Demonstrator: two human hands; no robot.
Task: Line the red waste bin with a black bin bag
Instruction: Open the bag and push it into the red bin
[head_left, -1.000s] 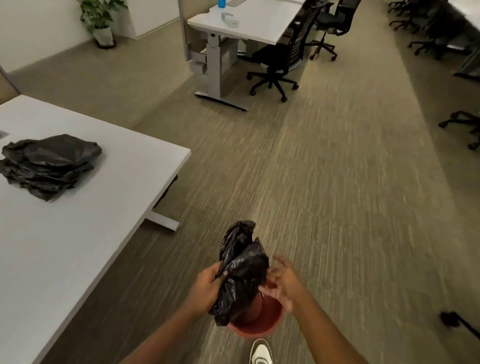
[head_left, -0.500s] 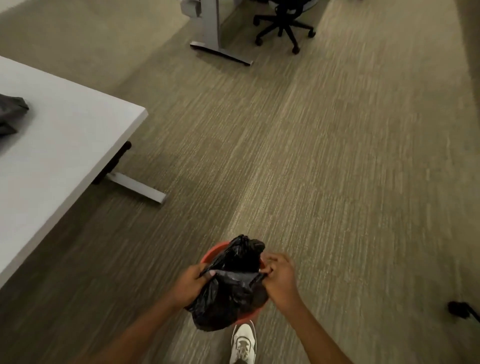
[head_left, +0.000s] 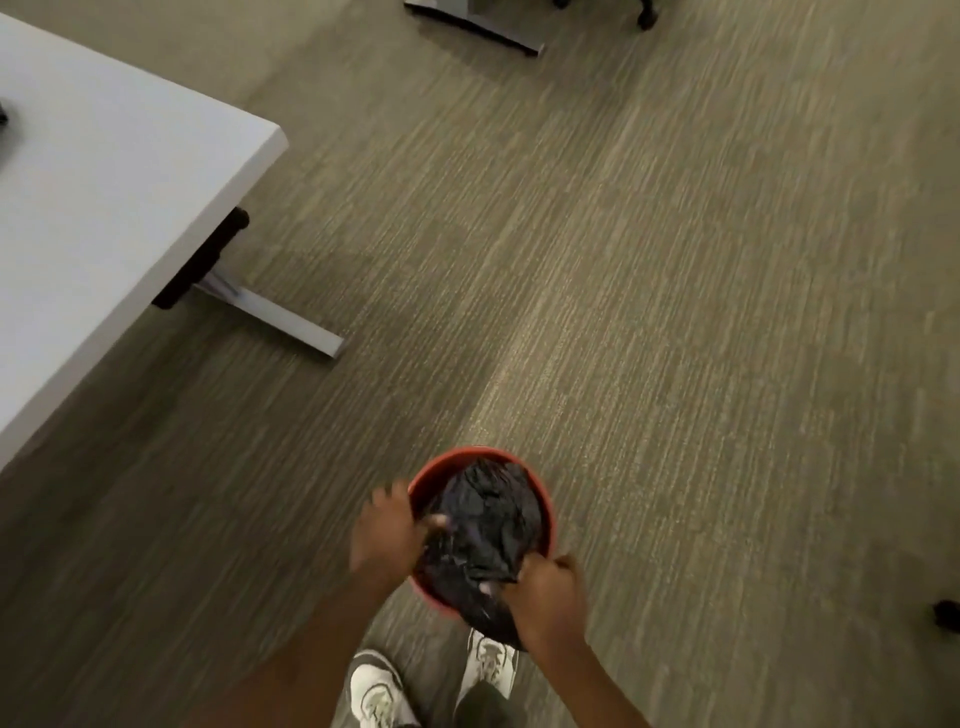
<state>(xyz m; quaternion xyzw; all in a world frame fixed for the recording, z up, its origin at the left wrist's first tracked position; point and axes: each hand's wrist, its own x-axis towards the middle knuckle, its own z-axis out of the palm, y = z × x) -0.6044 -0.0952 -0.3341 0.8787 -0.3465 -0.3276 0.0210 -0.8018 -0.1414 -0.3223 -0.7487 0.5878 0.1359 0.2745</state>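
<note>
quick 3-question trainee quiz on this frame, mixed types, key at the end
1. True or false: the bag is already folded over the whole rim of the bin.
2. Which hand grips the bag at the bin's near edge? A) left hand B) right hand C) neither
3. Fill in: the bin stands on the ____, apart from the white table.

Key: 1. False, the bag is bunched in the opening and the far rim shows bare red. 2. B. 3. Floor.
</note>
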